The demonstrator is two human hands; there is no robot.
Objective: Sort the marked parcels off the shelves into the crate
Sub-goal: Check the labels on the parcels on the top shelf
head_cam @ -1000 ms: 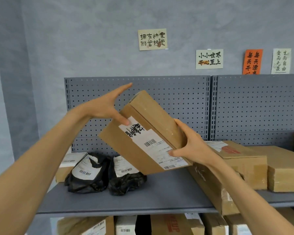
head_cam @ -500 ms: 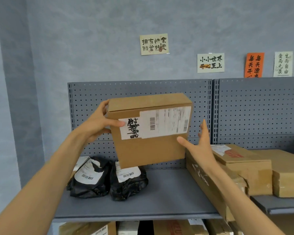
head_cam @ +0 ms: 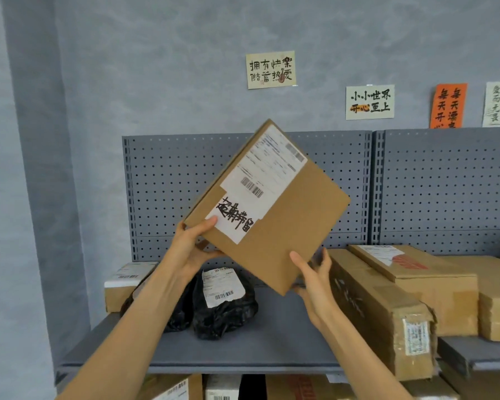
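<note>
This is a parcel storeroom or courier pick-up point. A grey metal shelf point(head_cam: 243, 350) with a pegboard back point(head_cam: 168, 180) carries brown cardboard boxes point(head_cam: 445, 295) and black mailer bags point(head_cam: 228, 316) with printed barcode labels point(head_cam: 223, 287). More boxes sit on the level below point(head_cam: 173, 389). The raised carton point(head_cam: 295, 226) bears marker writing on its label. Handwritten paper notes point(head_cam: 270, 70) hang on the wall.

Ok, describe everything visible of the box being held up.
The cardboard box is plain brown, closed, tilted with one corner down. A white shipping label with barcodes runs along its upper left edge, black handwritten characters at its lower end. It is held above the grey shelf. The left hand grips its left corner, thumb on the label; the right hand grips near the bottom corner.
</note>
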